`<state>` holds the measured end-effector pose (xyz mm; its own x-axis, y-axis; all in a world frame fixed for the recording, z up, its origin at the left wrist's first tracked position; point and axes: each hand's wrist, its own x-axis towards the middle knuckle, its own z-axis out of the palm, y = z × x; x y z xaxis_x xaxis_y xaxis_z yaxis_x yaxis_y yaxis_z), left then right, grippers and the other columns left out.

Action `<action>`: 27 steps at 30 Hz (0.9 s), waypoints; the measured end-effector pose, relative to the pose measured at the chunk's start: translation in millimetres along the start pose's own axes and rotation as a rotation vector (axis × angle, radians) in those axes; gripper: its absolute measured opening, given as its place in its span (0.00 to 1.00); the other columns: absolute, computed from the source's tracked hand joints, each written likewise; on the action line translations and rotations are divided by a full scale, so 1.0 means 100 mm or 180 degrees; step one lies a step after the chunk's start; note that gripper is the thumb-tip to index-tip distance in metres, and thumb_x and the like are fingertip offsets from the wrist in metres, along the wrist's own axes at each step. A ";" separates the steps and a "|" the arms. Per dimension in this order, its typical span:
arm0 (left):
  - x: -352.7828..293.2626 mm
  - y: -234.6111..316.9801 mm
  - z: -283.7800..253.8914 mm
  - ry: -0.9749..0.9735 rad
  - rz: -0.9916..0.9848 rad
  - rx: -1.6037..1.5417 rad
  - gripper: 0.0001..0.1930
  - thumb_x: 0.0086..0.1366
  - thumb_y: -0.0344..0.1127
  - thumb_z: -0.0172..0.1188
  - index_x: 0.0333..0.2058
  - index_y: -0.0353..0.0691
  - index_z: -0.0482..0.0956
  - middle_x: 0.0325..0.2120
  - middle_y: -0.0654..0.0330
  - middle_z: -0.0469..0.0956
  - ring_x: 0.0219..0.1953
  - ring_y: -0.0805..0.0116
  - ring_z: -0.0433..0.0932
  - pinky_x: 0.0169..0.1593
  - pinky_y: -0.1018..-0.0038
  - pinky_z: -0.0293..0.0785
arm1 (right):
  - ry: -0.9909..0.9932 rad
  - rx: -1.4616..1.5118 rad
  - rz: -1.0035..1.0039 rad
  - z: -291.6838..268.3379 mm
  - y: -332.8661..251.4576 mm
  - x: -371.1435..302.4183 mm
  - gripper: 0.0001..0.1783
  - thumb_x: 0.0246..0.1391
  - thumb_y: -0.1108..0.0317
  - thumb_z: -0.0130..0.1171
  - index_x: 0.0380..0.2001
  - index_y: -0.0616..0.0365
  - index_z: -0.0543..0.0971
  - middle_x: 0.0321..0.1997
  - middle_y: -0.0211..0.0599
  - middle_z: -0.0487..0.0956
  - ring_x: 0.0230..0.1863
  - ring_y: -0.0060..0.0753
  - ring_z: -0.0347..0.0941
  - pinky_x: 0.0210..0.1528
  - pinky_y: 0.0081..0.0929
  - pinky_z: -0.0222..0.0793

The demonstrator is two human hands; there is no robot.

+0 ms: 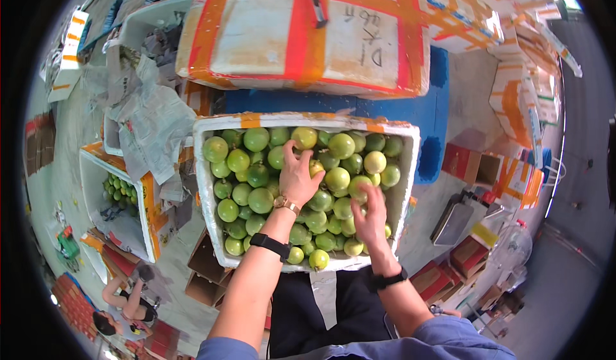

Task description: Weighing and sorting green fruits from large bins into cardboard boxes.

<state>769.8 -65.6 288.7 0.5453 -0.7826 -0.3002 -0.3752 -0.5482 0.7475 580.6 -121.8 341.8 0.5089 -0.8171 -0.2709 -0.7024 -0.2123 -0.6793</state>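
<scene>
Round, smooth fruit [260, 200], green to yellow-grn, fills open white foam box [224, 124] w/ orange tape [251, 121]. L hand [297, 177] over fruit nr far side, fingers apart; R hand [370, 219] over fruit at right, fingers apart. 2nd box [151, 203], far L, holds grn produce [120, 188].

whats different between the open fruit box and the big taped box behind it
The open box is filled with round green fruit, while the taped box looks closed, with a slim pen-like thing on it. The open box shows patches of orange tape on its rim; the taped box has broad orange and red bands. Both look whitish with some orange tape.
</scene>
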 end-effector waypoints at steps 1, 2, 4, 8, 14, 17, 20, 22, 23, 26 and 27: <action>-0.09 0.01 0.08 0.0443 0.0226 0.0377 0.24 0.47 0.33 0.71 0.42 0.38 0.70 0.48 0.47 0.66 0.44 0.52 0.74 0.45 0.64 0.74 | 0.0125 -0.0062 0.0076 0.02 0.02 0.16 0.26 0.46 0.72 0.60 0.52 0.55 0.70 0.54 0.45 0.69 0.55 0.50 0.65 0.56 0.38 0.62; -0.20 0.00 0.12 0.0341 0.0122 0.0476 0.24 0.47 0.33 0.71 0.42 0.38 0.70 0.48 0.47 0.66 0.44 0.52 0.74 0.45 0.64 0.74 | 0.0387 -0.0126 -0.0110 0.04 0.03 0.26 0.27 0.46 0.71 0.60 0.53 0.54 0.70 0.58 0.45 0.66 0.58 0.52 0.62 0.59 0.42 0.59; -0.43 -0.05 0.06 -0.0020 -0.0739 -0.0882 0.22 0.51 0.31 0.69 0.43 0.38 0.69 0.46 0.49 0.70 0.45 0.58 0.75 0.46 0.68 0.74 | -0.0109 -0.0558 -0.0087 0.08 0.04 0.36 0.31 0.44 0.70 0.61 0.55 0.51 0.69 0.60 0.43 0.65 0.60 0.51 0.59 0.60 0.45 0.57; -0.74 -0.14 -0.27 0.0047 -0.1740 -0.4989 0.23 0.60 0.29 0.58 0.53 0.41 0.63 0.45 0.53 0.74 0.45 0.60 0.76 0.44 0.69 0.77 | -0.0693 -0.1075 -0.0210 0.09 0.12 0.24 0.40 0.38 0.69 0.62 0.60 0.43 0.65 0.62 0.39 0.63 0.60 0.48 0.58 0.58 0.48 0.57; -0.70 -0.14 -0.48 -0.0641 -0.1766 -0.6784 0.24 0.66 0.49 0.47 0.54 0.38 0.70 0.58 0.40 0.62 0.58 0.40 0.64 0.47 0.49 0.77 | -0.0970 0.0075 -0.0209 0.06 0.34 -0.11 0.46 0.41 0.74 0.63 0.65 0.48 0.56 0.61 0.46 0.61 0.60 0.54 0.57 0.63 0.42 0.56; -0.57 -0.14 -0.52 -0.0514 -0.1685 -0.6603 0.25 0.66 0.58 0.47 0.47 0.43 0.75 0.55 0.43 0.66 0.58 0.42 0.64 0.45 0.45 0.77 | -0.0955 -0.0077 -0.0187 0.16 0.38 -0.23 0.50 0.39 0.75 0.63 0.67 0.51 0.51 0.62 0.50 0.59 0.62 0.56 0.54 0.65 0.44 0.53; -0.28 -0.14 -0.53 -0.0387 -0.1737 -0.6402 0.20 0.66 0.56 0.49 0.37 0.44 0.76 0.46 0.49 0.74 0.54 0.46 0.70 0.41 0.45 0.78 | -0.0766 -0.0058 -0.0208 0.24 0.40 -0.27 0.51 0.38 0.76 0.62 0.67 0.51 0.51 0.62 0.50 0.58 0.62 0.56 0.54 0.65 0.43 0.54; 0.07 -0.15 -0.47 0.0308 -0.2742 -0.4514 0.12 0.62 0.44 0.59 0.33 0.41 0.75 0.37 0.57 0.77 0.46 0.59 0.76 0.39 0.65 0.79 | -0.0722 0.0013 -0.0168 0.25 0.41 -0.26 0.50 0.38 0.76 0.62 0.67 0.51 0.51 0.62 0.50 0.59 0.62 0.56 0.54 0.64 0.43 0.54; 0.23 -0.12 -0.37 0.0160 -0.2176 -0.3239 0.15 0.59 0.44 0.62 0.37 0.39 0.74 0.38 0.54 0.77 0.46 0.57 0.77 0.41 0.65 0.78 | -0.0730 0.0083 -0.0200 0.24 0.43 -0.25 0.50 0.38 0.76 0.62 0.67 0.51 0.51 0.62 0.50 0.59 0.62 0.56 0.54 0.64 0.43 0.54; 0.56 0.02 0.01 0.0330 -0.1194 0.1100 0.34 0.49 0.46 0.70 0.50 0.34 0.67 0.42 0.44 0.76 0.46 0.47 0.76 0.47 0.61 0.74 | -0.0680 0.0012 -0.0208 0.23 0.41 -0.26 0.50 0.39 0.76 0.62 0.66 0.51 0.52 0.62 0.49 0.59 0.62 0.55 0.54 0.64 0.41 0.55; 0.66 0.03 0.03 -0.0509 -0.1435 0.1200 0.42 0.43 0.49 0.72 0.53 0.35 0.63 0.46 0.40 0.74 0.48 0.44 0.74 0.50 0.60 0.72 | -0.0706 0.0054 -0.0154 0.23 0.41 -0.26 0.49 0.39 0.76 0.62 0.66 0.51 0.52 0.62 0.48 0.59 0.62 0.54 0.54 0.64 0.41 0.55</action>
<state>803.0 -119.9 269.3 0.6038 -0.4677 -0.6455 -0.3891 -0.8797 0.2735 550.3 -97.4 305.3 0.6399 -0.6680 -0.3798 -0.6671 -0.2377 -0.7060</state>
